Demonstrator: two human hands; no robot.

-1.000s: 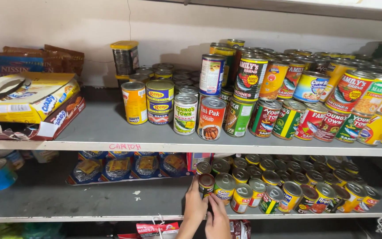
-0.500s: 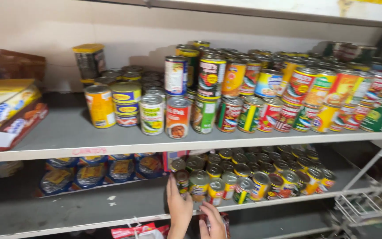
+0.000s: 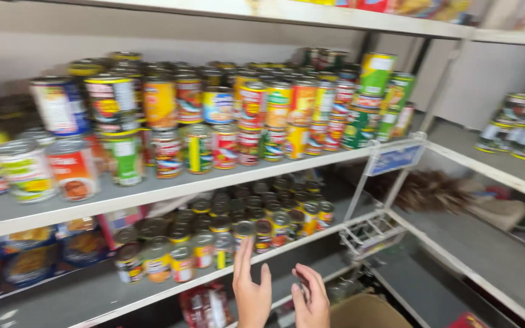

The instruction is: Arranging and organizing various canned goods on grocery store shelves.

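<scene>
Hands have come off the cans: a second ago the left hand [image 3: 253, 291] was up at a small dark-lidded can at the front of the lower shelf [image 3: 92, 297], and now both hands hang free in front of that shelf, holding nothing. The left hand is spread, fingers pointing up toward twelve o'clock, its tips just below the front row of small cans [image 3: 214, 240]; the right hand [image 3: 311, 297] sits at its three o'clock, loosely curled and empty, as far as the blur lets me tell. The view has also swung rightward, so the placing looks finished, the can left among its neighbours. Above, at eleven o'clock, the upper shelf [image 3: 274, 170] carries tall stacked cans [image 3: 226, 115] packed close. At three o'clock a wire basket [image 3: 372, 234] hangs off the shelf post, a brown cardboard box [image 3: 366, 313] below it. Nothing blocks the hands.
</scene>
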